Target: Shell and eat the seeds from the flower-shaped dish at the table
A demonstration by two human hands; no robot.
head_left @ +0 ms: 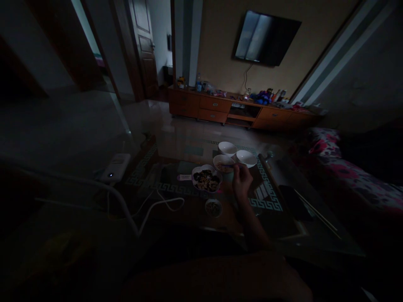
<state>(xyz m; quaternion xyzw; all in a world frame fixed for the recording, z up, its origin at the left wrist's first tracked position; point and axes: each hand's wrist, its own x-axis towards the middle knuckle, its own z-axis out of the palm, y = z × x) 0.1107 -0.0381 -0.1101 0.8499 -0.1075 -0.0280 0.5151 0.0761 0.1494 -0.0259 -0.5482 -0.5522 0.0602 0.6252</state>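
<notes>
The right hand [242,178] has its fingers closed, seemingly pinching a thin purple utensil [229,165], probably a spoon; dim light hides the exact grip. The left hand is out of view, so its state cannot be told. The utensil reaches left over the filled white bowl [221,158] on the glass-topped desk [193,216], with 2 more white bowls [246,159] at its far side and right. A scalloped dish [193,179] of dark and pale pieces sits near-left. The step looks like stirring or scooping; the next move calls for a steady utensil, clear of the rim.
</notes>
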